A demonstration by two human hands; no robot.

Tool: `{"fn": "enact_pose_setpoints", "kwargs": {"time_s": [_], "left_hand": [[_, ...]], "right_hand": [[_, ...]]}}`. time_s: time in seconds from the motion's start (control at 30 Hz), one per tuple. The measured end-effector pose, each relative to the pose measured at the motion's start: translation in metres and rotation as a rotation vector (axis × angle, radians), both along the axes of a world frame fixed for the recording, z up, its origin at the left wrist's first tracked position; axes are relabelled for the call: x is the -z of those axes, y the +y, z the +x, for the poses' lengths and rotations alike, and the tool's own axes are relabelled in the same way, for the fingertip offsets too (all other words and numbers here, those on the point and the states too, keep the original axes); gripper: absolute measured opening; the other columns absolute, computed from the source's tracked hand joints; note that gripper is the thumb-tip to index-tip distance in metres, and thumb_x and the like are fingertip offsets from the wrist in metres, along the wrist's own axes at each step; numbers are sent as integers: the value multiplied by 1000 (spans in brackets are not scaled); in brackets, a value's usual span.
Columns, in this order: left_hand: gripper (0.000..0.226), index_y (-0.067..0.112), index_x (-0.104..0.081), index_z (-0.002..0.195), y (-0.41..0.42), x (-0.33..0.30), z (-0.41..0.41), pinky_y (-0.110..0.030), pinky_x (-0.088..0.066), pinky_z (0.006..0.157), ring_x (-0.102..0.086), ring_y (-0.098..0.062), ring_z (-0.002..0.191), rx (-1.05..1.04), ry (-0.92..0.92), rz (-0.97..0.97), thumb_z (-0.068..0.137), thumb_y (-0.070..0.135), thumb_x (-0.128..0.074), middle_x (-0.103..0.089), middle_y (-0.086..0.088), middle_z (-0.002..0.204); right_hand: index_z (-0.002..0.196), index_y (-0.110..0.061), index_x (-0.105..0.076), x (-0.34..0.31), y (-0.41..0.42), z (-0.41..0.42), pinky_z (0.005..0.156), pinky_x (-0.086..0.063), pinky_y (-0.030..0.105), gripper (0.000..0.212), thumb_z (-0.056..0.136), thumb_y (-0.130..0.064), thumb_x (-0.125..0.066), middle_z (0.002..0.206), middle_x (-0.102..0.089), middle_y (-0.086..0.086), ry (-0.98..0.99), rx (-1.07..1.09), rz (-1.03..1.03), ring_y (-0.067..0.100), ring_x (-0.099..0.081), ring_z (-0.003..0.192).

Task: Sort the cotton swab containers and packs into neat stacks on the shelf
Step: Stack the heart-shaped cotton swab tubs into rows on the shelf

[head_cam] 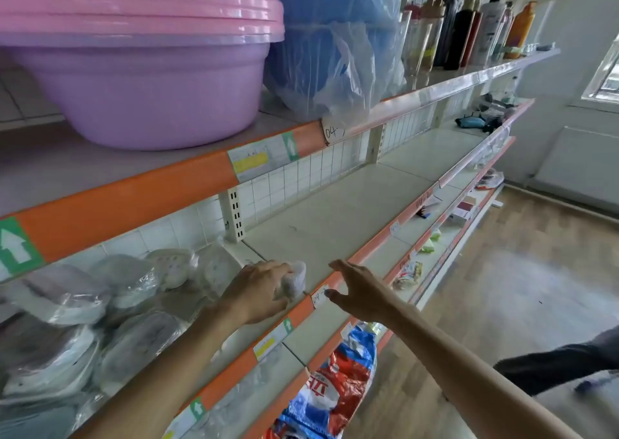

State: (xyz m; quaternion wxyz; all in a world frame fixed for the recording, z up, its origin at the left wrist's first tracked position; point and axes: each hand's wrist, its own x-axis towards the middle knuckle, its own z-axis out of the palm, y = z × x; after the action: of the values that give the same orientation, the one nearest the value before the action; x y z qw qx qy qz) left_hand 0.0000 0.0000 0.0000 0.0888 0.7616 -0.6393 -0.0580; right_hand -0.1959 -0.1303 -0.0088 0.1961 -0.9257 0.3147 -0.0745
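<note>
My left hand (259,291) is closed around a small clear pack of cotton swabs (294,281), held just above the front edge of the middle shelf (338,224). My right hand (360,293) hovers a little to the right of it, in front of the shelf's orange edge strip, fingers spread and holding nothing. To the left on the same shelf lie several round cotton swab containers and plastic-wrapped packs (100,304) in a loose, untidy heap.
Lilac and pink basins (144,70) and a blue tub in a plastic bag (335,36) fill the shelf above. Bottles (469,30) stand further right. A red and blue bag (335,381) sits on the lower shelf. A dark sleeve (562,361) shows at right.
</note>
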Motion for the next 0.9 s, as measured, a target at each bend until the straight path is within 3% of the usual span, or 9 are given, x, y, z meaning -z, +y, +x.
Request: {"fn": "enact_pose_setpoints", "kwargs": {"time_s": [0.23,0.37,0.5,0.73,0.9], "left_hand": [[58,24,-51,137,-23,22,21,-34,-37,109,-48,-20,132,-13,-41,-52,87,53,-53,-58,3,134],[55,21,-48,142,-33,25,36,-31,-27,116,-34,-19,145,-31,-43,-79,90,32,-63,-50,0,147],[60,19,-44,146,-43,26,40,-30,-25,117,-32,-18,146,-9,-34,-75,91,33,-65,-46,0,150],[70,20,-36,150,-43,26,25,-28,-24,118,-29,-16,147,-36,18,-43,90,36,-67,-40,1,154],[70,15,-43,147,-25,34,-1,-35,-35,113,-42,-22,139,-118,75,-92,84,32,-71,-49,-4,146]], "right_hand": [[156,-8,-24,38,-10,65,113,-30,29,85,90,-36,-70,160,-32,10,-42,-2,109,27,-37,142],[149,-12,-38,55,-17,90,100,-46,38,76,88,-44,-71,145,-49,9,-79,68,99,28,-53,124],[139,-15,-49,58,-26,93,87,-51,33,63,87,-42,-73,129,-62,6,-115,59,85,23,-60,107],[140,-18,-51,42,-41,62,86,-53,32,64,86,-43,-73,127,-63,1,-181,-20,28,20,-63,103],[140,-21,-50,44,-42,37,89,-56,35,66,84,-45,-74,130,-62,-1,-176,-112,34,19,-63,106]]}}
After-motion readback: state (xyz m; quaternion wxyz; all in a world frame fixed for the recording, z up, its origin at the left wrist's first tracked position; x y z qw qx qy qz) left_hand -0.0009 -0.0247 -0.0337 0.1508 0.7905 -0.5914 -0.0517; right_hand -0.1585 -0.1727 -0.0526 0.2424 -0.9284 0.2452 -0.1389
